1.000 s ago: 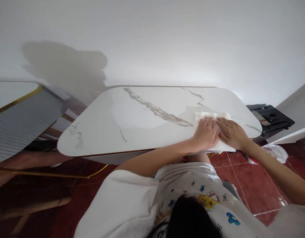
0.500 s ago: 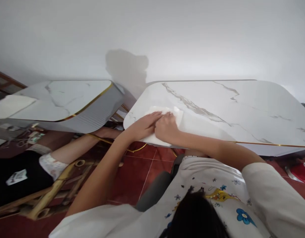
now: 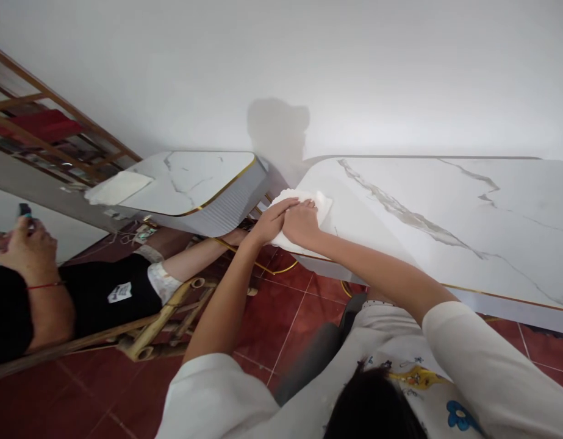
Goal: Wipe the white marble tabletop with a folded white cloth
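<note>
We've just moved cloth (image 3: 326, 206) to L end of desk (image 3: 427, 189), covering that corner; L hand (image 3: 269, 223) flat, R hand (image 3: 302, 224) grip: can't tell.

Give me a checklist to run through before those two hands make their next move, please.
1. Left hand on the white cloth: ok.
2. Right hand on the cloth, beside the left: ok.
3. Cloth on the marble-patterned tabletop: ok, at its left end.
4. Other person's hand apart from the cloth: ok, at far left of the picture.
5. Cloth damp or dry: cannot tell.
</note>
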The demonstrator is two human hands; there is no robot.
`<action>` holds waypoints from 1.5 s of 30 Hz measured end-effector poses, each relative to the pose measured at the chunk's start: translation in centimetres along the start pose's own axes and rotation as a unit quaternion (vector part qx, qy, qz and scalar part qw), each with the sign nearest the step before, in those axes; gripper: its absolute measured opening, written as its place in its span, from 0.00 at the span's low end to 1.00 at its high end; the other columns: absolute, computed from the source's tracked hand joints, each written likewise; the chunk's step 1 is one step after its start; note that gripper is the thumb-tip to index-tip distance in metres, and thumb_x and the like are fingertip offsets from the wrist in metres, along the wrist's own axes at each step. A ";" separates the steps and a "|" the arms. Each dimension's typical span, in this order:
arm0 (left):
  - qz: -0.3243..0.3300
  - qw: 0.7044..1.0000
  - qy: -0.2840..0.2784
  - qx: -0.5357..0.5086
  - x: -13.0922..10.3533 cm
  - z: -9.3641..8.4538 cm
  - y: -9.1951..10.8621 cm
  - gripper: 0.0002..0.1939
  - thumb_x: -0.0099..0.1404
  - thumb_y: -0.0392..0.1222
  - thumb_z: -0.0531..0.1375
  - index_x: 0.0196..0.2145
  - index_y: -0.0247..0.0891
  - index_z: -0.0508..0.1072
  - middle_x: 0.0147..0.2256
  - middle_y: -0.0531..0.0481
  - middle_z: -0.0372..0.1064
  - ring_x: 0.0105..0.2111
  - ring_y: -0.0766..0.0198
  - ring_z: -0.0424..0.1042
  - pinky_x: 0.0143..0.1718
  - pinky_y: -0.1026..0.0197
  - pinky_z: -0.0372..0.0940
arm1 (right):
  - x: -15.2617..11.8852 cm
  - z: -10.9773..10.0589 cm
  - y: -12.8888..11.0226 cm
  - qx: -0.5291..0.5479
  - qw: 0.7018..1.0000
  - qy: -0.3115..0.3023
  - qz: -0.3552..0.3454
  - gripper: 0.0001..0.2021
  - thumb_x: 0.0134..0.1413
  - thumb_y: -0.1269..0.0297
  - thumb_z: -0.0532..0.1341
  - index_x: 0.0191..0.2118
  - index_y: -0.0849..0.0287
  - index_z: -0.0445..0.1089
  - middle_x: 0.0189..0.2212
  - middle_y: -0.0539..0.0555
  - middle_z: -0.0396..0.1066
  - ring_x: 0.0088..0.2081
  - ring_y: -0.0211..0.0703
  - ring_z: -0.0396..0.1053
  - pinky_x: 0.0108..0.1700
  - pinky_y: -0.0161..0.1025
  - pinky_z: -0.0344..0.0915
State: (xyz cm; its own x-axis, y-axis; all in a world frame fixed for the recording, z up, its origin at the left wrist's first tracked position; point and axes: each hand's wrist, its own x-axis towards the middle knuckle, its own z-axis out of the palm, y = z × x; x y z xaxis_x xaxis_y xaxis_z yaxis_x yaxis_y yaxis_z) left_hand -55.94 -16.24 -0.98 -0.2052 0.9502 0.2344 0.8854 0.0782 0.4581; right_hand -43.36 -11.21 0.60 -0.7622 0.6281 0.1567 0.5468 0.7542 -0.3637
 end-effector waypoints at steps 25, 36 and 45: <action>0.086 0.996 0.011 0.013 22.8 5.3 -5.1 0.24 0.64 0.38 0.45 0.56 0.38 0.67 0.59 0.47 0.64 0.58 0.58 0.63 0.60 0.57 0.56 | 16.8 0.1 13.5 -0.091 0.988 0.121 0.018 0.22 0.66 0.71 0.43 0.55 0.80 0.65 0.52 0.74 0.67 0.53 0.56 0.63 0.53 0.45 0.55; 0.129 0.991 0.028 0.024 24.3 5.9 -5.6 0.24 0.65 0.39 0.45 0.55 0.36 0.67 0.56 0.44 0.67 0.56 0.57 0.66 0.59 0.56 0.58 | 17.7 0.7 13.3 -0.090 0.983 0.151 0.055 0.25 0.65 0.73 0.41 0.58 0.86 0.60 0.58 0.78 0.61 0.59 0.59 0.60 0.58 0.49 0.51; 0.148 0.988 0.001 0.042 17.3 4.5 -6.0 0.26 0.69 0.47 0.42 0.59 0.37 0.65 0.61 0.45 0.61 0.61 0.58 0.59 0.64 0.53 0.52 | 11.9 1.2 9.2 -0.090 0.988 0.112 0.048 0.26 0.66 0.69 0.43 0.62 0.86 0.54 0.61 0.79 0.55 0.63 0.61 0.55 0.61 0.53 0.48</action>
State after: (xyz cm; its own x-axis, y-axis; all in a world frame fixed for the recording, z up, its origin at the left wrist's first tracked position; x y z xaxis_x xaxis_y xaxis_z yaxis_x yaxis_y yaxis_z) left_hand -62.93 1.14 -3.55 0.0665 0.9348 0.3488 0.9380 -0.1778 0.2976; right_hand -47.82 3.00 -2.00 -0.6185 0.7099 0.3370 0.6808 0.6982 -0.2212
